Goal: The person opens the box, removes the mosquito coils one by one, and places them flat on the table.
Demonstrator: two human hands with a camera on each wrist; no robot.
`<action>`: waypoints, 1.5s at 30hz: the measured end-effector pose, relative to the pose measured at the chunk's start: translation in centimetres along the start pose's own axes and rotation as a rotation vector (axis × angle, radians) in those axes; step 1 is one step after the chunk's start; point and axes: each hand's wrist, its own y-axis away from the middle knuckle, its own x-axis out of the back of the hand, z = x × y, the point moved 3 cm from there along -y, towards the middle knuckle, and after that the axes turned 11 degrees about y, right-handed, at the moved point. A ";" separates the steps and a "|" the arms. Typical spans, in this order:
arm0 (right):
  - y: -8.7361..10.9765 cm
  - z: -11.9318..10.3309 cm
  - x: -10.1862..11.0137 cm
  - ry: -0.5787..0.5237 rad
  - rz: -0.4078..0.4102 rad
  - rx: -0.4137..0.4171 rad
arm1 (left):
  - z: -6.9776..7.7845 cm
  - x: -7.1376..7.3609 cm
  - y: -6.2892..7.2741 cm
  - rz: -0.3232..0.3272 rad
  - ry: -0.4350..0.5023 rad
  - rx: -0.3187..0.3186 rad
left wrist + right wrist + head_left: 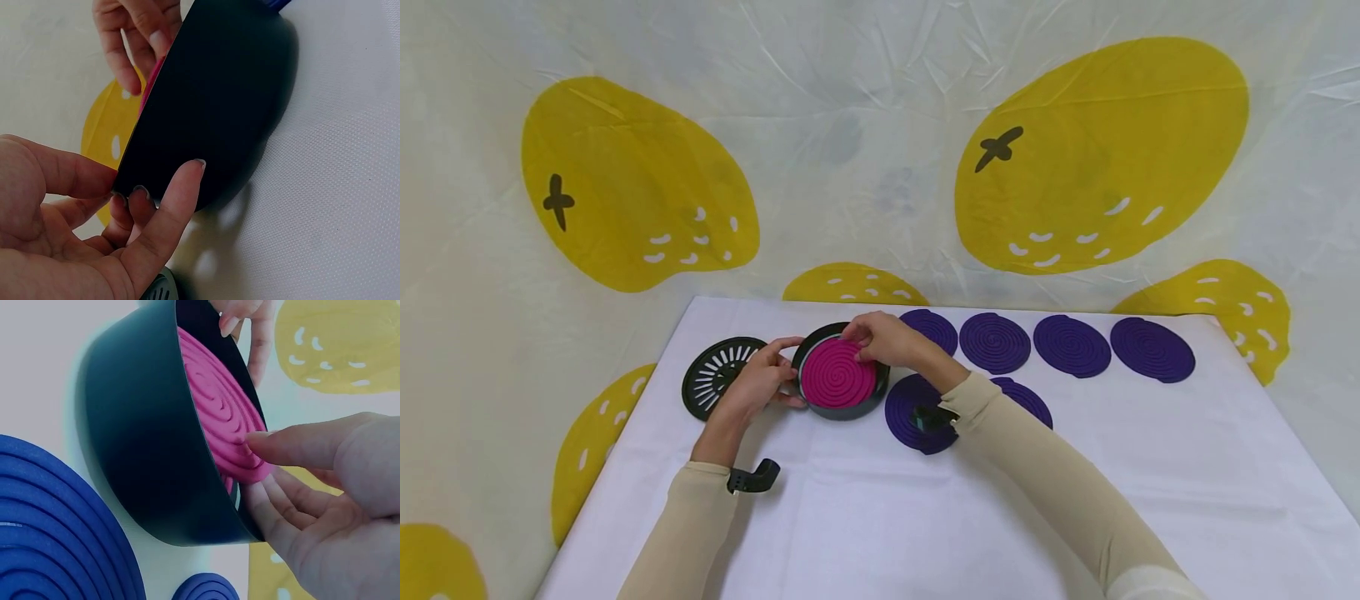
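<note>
A round dark tin (842, 412) is at the back of the table, left of centre. My left hand (762, 379) grips its rim from the left, other fingers against the outer wall (212, 94). A pink spiral mosquito coil (837, 375) lies at the mouth of the tin, its right edge raised. My right hand (883, 340) pinches that edge, thumb on top and fingers beneath, as the right wrist view shows. Under the raised coil (219, 406) another pink edge shows inside the tin. Left of the tin lies its black slotted lid (706, 392), partly behind my left hand.
Purple coils lie to the right: one (995, 343) in a back row of several, and two nearer ones, including this coil (904, 417), partly under my right forearm. White cloth covers the table (865, 517). A lemon-print curtain (865, 167) hangs behind.
</note>
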 end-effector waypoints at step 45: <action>3.1 1.7 2.9 -0.080 0.044 0.057 | 0.1 0.0 0.1 -0.010 0.013 0.010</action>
